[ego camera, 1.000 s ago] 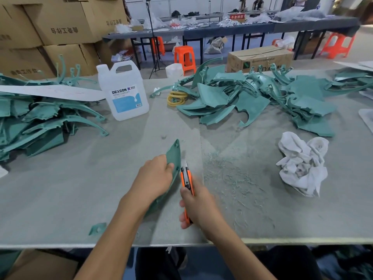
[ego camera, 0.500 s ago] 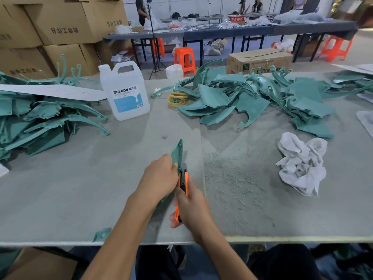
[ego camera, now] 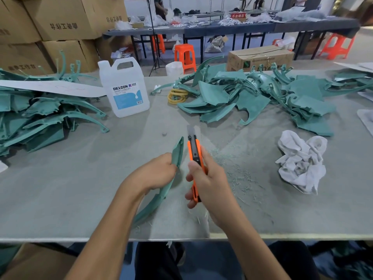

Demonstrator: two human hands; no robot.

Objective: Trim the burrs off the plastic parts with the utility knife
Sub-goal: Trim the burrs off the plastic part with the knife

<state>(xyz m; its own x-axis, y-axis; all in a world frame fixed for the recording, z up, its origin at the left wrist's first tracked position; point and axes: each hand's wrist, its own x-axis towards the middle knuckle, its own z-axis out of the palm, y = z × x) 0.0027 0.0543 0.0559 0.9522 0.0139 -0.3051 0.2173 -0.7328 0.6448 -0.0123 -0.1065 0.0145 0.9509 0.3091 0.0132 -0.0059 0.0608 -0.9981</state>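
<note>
Our left hand grips the green plastic part, held on edge over the counter. Our right hand is wrapped round the orange utility knife, blade out, just beside the part's rim, not touching. We judge it best to lay the blade shallow, stroke away from the holding fingers and press lightly.

Lettering on a jug and a sign
The white jug bears a label reading "DEXCON"; the red sign on the far table reads "不合格区".
</note>
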